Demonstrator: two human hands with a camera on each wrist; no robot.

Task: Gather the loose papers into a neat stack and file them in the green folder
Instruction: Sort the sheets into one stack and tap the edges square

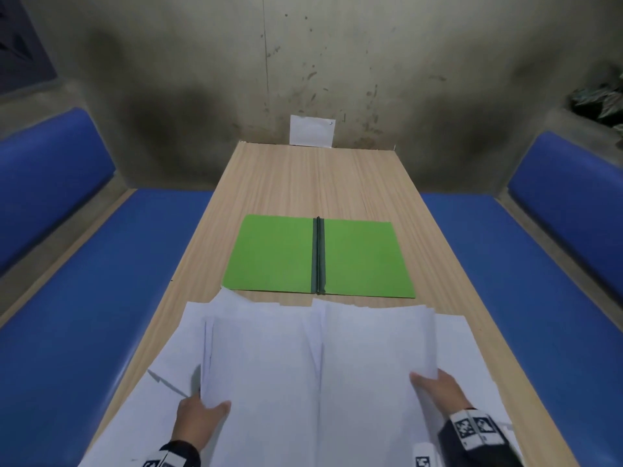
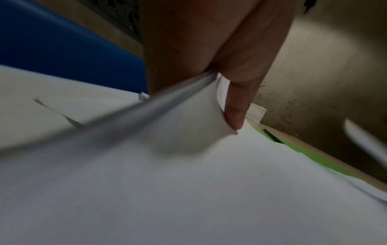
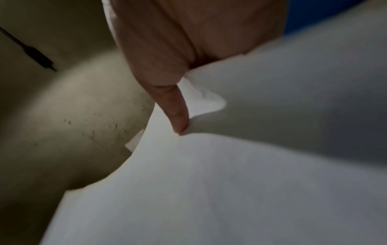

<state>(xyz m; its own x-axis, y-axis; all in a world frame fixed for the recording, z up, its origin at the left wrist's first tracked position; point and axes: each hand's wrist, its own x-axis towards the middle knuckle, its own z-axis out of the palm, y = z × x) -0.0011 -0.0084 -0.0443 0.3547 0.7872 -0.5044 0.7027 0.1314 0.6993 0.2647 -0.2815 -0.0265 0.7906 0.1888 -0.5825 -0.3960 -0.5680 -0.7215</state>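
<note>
A green folder lies open and flat in the middle of the wooden table, its dark spine running front to back. A thick sheaf of white papers is lifted off the near end of the table. My left hand grips its left edge, thumb on top. My right hand grips its right edge, thumb pressed on the top sheet. More loose sheets lie spread on the table under and beside the sheaf. In the left wrist view a strip of the folder shows beyond the papers.
A small white card leans against the stained wall at the table's far end. Blue padded benches run along both sides of the table. A leafy plant sits on a ledge at the upper right.
</note>
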